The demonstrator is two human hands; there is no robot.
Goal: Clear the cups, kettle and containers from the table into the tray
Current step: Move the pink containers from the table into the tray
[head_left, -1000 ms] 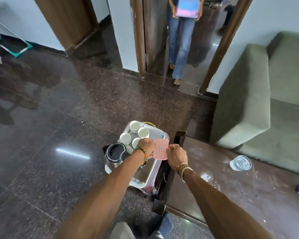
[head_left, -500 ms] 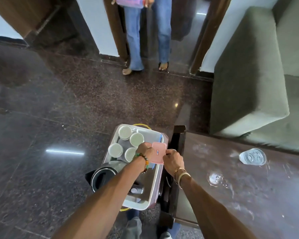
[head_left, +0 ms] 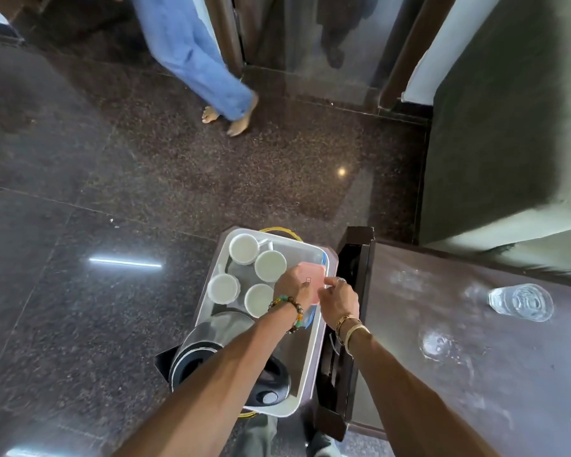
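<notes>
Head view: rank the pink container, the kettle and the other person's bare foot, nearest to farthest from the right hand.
1. Pink container, at the right hand's fingers.
2. Kettle, lower left in the tray.
3. Bare foot, far across the floor.

Forearms stretched forward, left hand point(head_left: 292, 286) and right hand point(head_left: 338, 300) pinch the pink container point(head_left: 312, 275) between them

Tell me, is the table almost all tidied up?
Nearly. Done: four white cups and the kettle sit in the tray. In hand: the left hand and right hand hold the pink container over the tray's right side. Left: a clear glass stands on the table, so that one likely goes next.
</notes>
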